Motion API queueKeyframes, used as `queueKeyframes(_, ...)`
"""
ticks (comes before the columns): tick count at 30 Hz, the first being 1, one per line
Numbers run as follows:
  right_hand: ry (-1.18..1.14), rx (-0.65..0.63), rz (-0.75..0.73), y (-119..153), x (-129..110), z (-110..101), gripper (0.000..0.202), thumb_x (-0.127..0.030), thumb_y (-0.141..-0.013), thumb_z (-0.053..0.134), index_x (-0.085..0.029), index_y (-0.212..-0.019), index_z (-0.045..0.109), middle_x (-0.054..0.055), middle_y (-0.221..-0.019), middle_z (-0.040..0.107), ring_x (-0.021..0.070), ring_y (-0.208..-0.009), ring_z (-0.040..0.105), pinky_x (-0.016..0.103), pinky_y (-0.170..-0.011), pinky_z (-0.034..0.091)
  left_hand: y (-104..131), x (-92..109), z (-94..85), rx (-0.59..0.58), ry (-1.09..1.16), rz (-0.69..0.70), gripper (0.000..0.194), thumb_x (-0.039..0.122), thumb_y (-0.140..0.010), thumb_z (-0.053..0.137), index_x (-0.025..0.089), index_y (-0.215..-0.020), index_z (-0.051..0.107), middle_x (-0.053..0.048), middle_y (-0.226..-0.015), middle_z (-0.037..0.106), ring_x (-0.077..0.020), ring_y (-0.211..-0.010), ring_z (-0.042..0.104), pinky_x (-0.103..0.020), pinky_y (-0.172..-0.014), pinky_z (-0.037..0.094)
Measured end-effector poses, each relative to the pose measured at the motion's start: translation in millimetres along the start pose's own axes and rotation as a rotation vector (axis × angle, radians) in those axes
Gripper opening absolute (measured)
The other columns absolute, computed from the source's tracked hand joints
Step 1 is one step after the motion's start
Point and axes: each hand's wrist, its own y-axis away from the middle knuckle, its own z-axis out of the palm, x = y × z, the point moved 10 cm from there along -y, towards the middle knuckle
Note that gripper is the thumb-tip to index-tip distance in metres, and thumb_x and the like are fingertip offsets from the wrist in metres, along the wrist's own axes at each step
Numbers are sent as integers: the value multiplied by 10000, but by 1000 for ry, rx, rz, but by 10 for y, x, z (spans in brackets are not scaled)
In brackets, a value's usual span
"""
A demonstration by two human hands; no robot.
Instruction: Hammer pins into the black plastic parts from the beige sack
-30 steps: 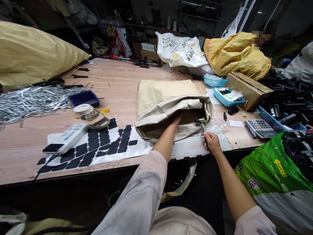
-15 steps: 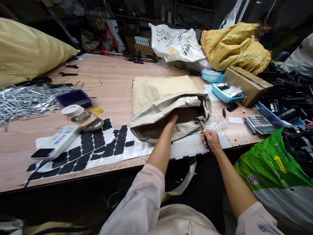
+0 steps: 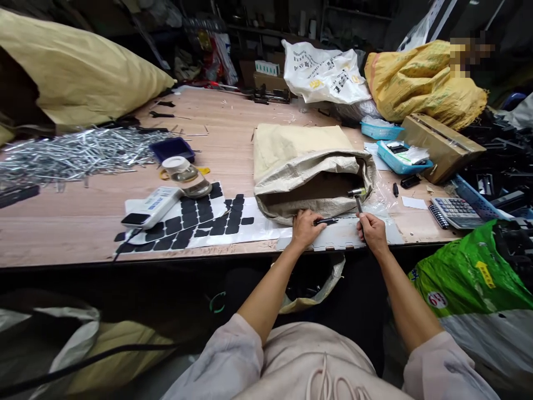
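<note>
My left hand (image 3: 306, 226) is closed on a slim black part (image 3: 327, 221) at the front of the table, just below the mouth of a beige woven sack (image 3: 300, 139). The sack lies on its side, its opening facing me and its inside dark. In my right hand (image 3: 372, 230) is a small hammer (image 3: 358, 200), gripped by the handle with its head raised in front of the sack's right edge. A pale flat sheet (image 3: 345, 236) lies under both hands along the table edge.
Left on the table are a heap of metal rods (image 3: 83, 153), a dark blue tray (image 3: 172, 149), a jar of liquid (image 3: 187, 176) and sheets of black pads (image 3: 195, 219). Rightward stand blue baskets (image 3: 406, 161), a calculator (image 3: 454, 211) and a green sack (image 3: 458, 266) beside the table.
My left hand has come out of the sack's mouth with a black part and rests at the table's front. My right hand still holds the hammer. The view has swung left.
</note>
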Motion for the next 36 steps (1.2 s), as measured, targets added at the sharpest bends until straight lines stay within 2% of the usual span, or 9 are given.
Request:
queueKeyframes(5,353,-97,-222,351,-214,49,353,-528,-918,602,-209,-904,755,31,-676,685,187,-590,628,296,-596,537,9,16,19,-36,-18,-18,181,313,-872,751,290,-1036,824,-49,-1020,696,-276,-1115,532,-407,-994,431)
queueKeyframes(8,512,-124,-306,451,-295,74,307,-485,-900,614,-227,-905,780,68,-789,767,258,-770,724,350,-759,572,17,8,33,-44,-25,-20,195,323,-883,738,299,-1059,818,-45,-1053,698,-275,-1129,525,-411,-1009,418)
queueKeyframes(10,538,-102,-318,451,-332,57,311,-477,-900,613,-226,-943,792,78,-838,788,276,-813,744,363,-779,575,12,4,40,-46,-26,-20,200,326,-881,737,300,-1063,817,-44,-1063,700,-275,-1128,524,-412,-1016,414)
queueKeyframes(14,549,-89,-316,412,-355,75,347,-474,-932,579,-212,-999,797,85,-842,795,279,-820,750,356,-755,571,7,7,43,-46,-26,-16,189,326,-883,732,305,-1050,818,-40,-1052,702,-274,-1119,527,-414,-1017,413)
queueKeyframes(18,604,-128,-322,393,-317,146,323,-465,-900,591,-224,-929,804,88,-913,813,294,-844,751,385,-786,565,10,15,37,-43,-27,-13,189,330,-892,727,302,-1057,816,-42,-1053,702,-277,-1131,528,-413,-1003,419)
queueKeyframes(23,528,-147,-318,407,-369,218,343,-488,-920,597,-223,-984,805,55,-765,778,258,-732,727,358,-729,572,12,23,43,-59,-30,-18,168,347,-883,750,306,-1032,815,-42,-1026,697,-276,-1113,536,-408,-999,426)
queueKeyframes(28,608,-209,-366,398,-417,375,325,-463,-914,580,-229,-919,806,56,-762,766,243,-708,705,331,-682,534,17,14,35,-56,-40,-34,222,356,-862,764,304,-1074,805,-44,-1044,698,-284,-1115,534,-413,-1002,432)
queueKeyframes(32,516,-222,-286,262,-319,345,336,-498,-895,604,-216,-873,786,30,-669,706,194,-598,628,286,-570,483,18,9,41,-55,-24,-31,211,347,-853,766,313,-1057,807,-39,-1075,702,-288,-1136,534,-421,-1030,424)
queueKeyframes(36,256,-176,-98,28,-130,230,414,-598,-850,662,-191,-813,724,-3,-606,611,118,-431,472,249,-401,374,14,-1,41,-40,-25,-24,179,334,-848,766,296,-1016,815,-47,-1063,704,-291,-1143,531,-422,-1032,422)
